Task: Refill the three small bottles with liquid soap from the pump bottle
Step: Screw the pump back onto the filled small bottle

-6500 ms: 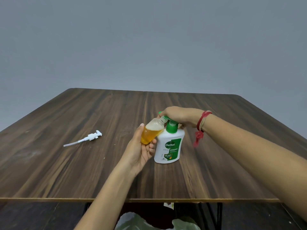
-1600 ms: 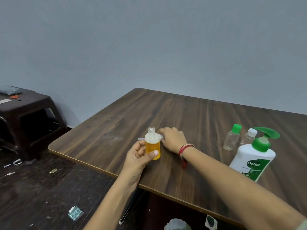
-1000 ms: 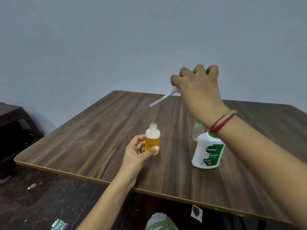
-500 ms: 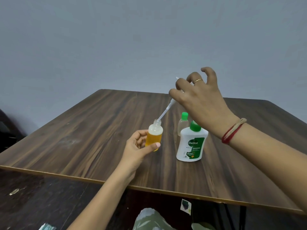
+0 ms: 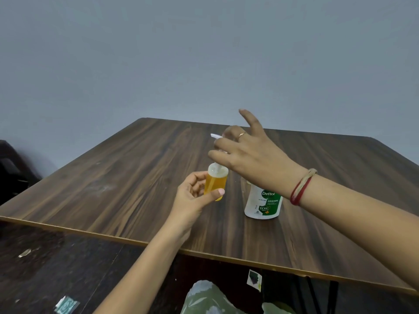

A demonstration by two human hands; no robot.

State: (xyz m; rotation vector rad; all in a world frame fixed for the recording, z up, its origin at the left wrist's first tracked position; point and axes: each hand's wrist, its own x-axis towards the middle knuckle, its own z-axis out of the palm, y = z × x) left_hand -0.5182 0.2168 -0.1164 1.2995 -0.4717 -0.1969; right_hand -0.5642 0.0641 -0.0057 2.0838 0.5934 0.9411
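Observation:
My left hand (image 5: 192, 200) grips a small clear bottle (image 5: 215, 183) holding orange liquid soap, upright above the wooden table (image 5: 136, 177). My right hand (image 5: 247, 152) holds a small white pump top (image 5: 215, 136) over that bottle, its stem reaching down into the neck. The white Dettol pump bottle (image 5: 264, 203) stands on the table just right of the small bottle; my right wrist hides its top. The other small bottles are hidden behind my right hand.
The table's near edge (image 5: 113, 235) runs across below my hands. A dark stool (image 5: 11, 168) stands at the far left. Scraps of litter (image 5: 66, 304) lie on the dark floor, and a plastic bag (image 5: 208, 298) sits under the table edge.
My right hand picked the white pump top off the table, carried it over, and has lowered its stem into the small bottle's neck. The left hand kept holding the bottle.

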